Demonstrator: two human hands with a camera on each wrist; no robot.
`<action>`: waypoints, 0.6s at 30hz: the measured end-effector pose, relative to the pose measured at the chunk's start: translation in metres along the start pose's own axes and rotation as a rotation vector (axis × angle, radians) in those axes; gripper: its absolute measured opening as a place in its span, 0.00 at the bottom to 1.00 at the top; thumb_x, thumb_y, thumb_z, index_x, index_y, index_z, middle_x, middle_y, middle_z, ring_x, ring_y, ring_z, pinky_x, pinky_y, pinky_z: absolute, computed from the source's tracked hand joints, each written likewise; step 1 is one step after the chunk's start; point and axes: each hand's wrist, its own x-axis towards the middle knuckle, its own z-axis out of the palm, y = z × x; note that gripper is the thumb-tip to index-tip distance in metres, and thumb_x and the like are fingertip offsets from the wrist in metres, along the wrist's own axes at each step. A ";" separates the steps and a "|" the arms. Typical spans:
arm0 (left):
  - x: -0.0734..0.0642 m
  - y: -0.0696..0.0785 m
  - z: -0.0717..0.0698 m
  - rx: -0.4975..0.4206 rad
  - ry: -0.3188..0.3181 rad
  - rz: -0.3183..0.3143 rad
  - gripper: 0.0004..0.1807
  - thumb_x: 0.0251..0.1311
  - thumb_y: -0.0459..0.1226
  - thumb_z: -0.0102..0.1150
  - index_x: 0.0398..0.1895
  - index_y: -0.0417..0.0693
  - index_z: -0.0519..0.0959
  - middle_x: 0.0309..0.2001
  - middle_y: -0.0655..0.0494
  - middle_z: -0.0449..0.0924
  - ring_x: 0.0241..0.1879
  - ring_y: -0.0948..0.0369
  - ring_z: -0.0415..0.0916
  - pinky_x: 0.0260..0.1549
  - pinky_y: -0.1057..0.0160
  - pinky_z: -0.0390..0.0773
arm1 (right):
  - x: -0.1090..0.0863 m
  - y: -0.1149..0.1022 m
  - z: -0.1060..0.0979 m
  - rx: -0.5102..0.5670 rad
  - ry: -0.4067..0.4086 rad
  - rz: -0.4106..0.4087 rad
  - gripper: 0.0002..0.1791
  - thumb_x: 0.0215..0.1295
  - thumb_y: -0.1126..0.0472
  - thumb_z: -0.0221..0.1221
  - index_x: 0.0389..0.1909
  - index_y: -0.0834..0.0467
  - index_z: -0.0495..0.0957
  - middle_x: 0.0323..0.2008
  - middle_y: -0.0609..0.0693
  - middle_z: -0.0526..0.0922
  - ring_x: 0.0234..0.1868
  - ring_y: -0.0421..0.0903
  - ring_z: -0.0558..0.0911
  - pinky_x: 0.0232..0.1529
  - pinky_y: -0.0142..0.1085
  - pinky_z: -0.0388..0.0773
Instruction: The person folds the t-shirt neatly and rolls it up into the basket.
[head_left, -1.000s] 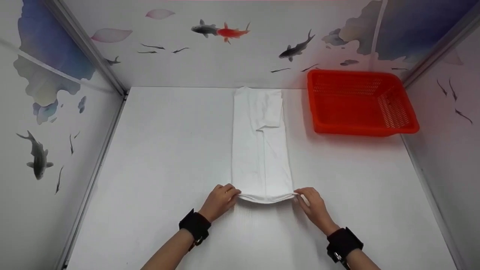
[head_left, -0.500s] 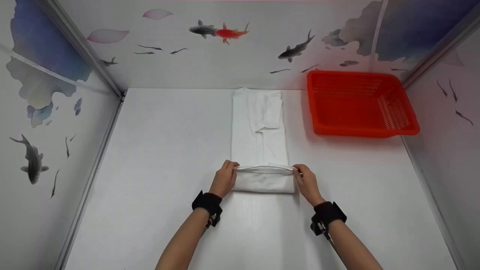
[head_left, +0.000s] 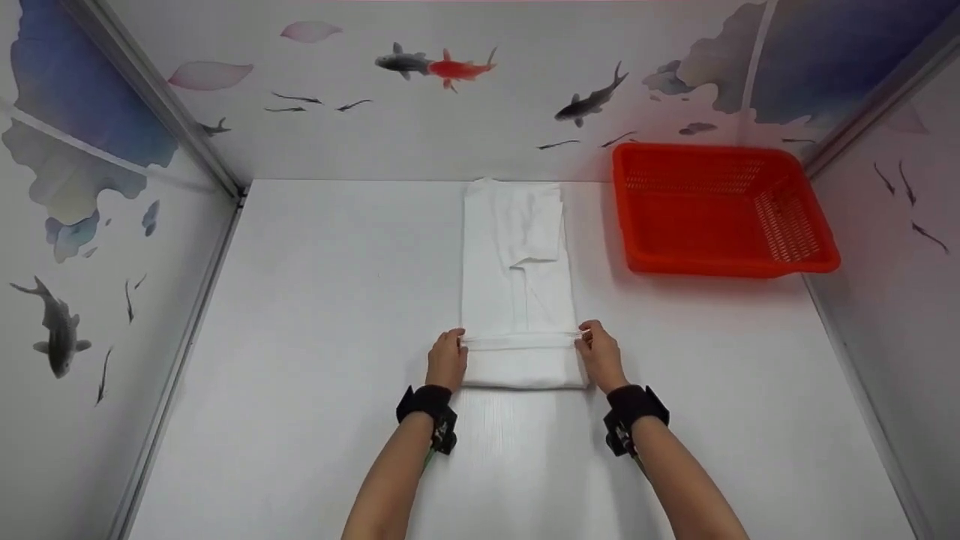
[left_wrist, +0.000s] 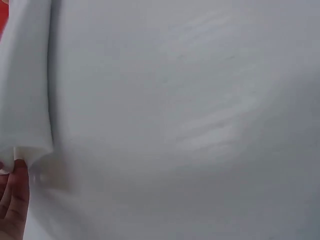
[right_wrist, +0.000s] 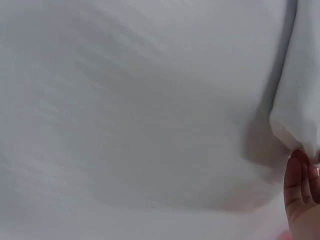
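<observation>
A white shirt [head_left: 487,277] lies folded lengthwise into a narrow strip, a sleeve-like flap on its upper right part. Its near end is doubled back over the strip as a flat band. My left hand [head_left: 447,361] pinches the band's left corner, and my right hand [head_left: 602,358] pinches the right corner. In the left wrist view, the fingers [left_wrist: 19,192] hold the cloth [left_wrist: 25,85] at its fold, the thumb mostly hidden. The right wrist view has the fingers [right_wrist: 295,182] at the lower edge of the cloth [right_wrist: 300,85], partly cut off by the frame.
A red plastic basket [head_left: 739,266] with perforated sides stands at the back right, beside the shirt. White table surface [head_left: 330,300] extends around the shirt. Panels printed with fish [head_left: 457,70] enclose the back and both sides.
Both hands have carried the shirt's near edge away from the body, folding it over the strip. Since half a second ago, the raised edge has come down flat and the hands have shifted slightly left.
</observation>
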 end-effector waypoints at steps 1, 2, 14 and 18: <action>-0.001 0.001 0.001 0.003 0.015 -0.014 0.11 0.61 0.22 0.56 0.47 0.29 0.75 0.38 0.38 0.78 0.39 0.45 0.79 0.40 0.50 0.78 | 0.000 0.000 0.001 -0.008 0.005 -0.002 0.06 0.66 0.73 0.55 0.42 0.69 0.70 0.33 0.61 0.77 0.35 0.55 0.76 0.37 0.45 0.72; -0.001 0.002 0.003 0.022 0.031 -0.019 0.09 0.60 0.22 0.57 0.44 0.31 0.75 0.36 0.39 0.78 0.37 0.45 0.78 0.38 0.50 0.78 | 0.000 0.000 0.002 -0.019 0.009 -0.010 0.05 0.65 0.74 0.55 0.39 0.68 0.69 0.31 0.60 0.76 0.33 0.54 0.75 0.36 0.43 0.71; -0.012 0.001 -0.004 0.142 0.073 0.116 0.12 0.57 0.26 0.65 0.46 0.37 0.82 0.40 0.43 0.75 0.39 0.49 0.74 0.39 0.55 0.77 | -0.014 -0.001 -0.003 -0.125 0.059 -0.196 0.04 0.64 0.73 0.59 0.38 0.69 0.80 0.36 0.61 0.77 0.37 0.58 0.78 0.39 0.49 0.77; -0.028 -0.010 -0.010 0.148 0.118 0.436 0.08 0.51 0.27 0.70 0.35 0.41 0.83 0.36 0.50 0.78 0.36 0.55 0.74 0.34 0.58 0.75 | -0.037 0.004 -0.003 -0.147 0.144 -0.361 0.06 0.58 0.75 0.63 0.35 0.66 0.79 0.36 0.57 0.77 0.36 0.54 0.77 0.36 0.45 0.77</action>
